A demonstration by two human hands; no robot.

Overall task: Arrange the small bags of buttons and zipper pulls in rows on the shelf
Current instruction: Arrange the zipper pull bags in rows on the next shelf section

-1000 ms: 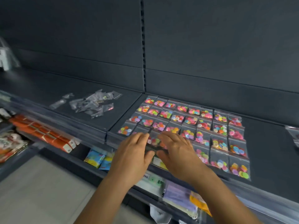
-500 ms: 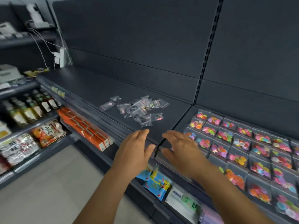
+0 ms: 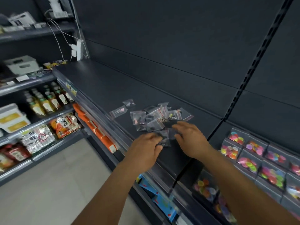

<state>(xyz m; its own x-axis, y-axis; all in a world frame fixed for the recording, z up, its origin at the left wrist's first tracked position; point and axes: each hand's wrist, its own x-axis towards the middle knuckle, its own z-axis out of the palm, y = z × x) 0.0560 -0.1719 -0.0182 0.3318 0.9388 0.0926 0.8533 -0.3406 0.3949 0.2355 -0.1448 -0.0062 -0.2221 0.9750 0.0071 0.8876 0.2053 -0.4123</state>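
A loose pile of small clear bags of zipper pulls (image 3: pixel 154 117) lies on the dark grey shelf (image 3: pixel 100 88). At the pile's near edge my left hand (image 3: pixel 144 148) bends its fingers down onto the closest bags; its grip is hidden. My right hand (image 3: pixel 190 137) hovers over the pile's near right corner, fingers spread and relaxed, touching the top bags. Rows of bags of coloured buttons (image 3: pixel 253 153) lie on the neighbouring shelf section to the right. Two single bags (image 3: pixel 118 111) lie apart at the pile's left.
An upright slotted post (image 3: pixel 253 65) divides the two shelf sections. Left of the pile the shelf runs back to a white power strip (image 3: pixel 78 51). Lower shelves hold orange boxes (image 3: pixel 97 129), bottles (image 3: pixel 48 99) and snack packets (image 3: pixel 65 124).
The view has swung left from the button rows to the loose pile. Both hands have moved forward from the shelf's front edge onto the pile.
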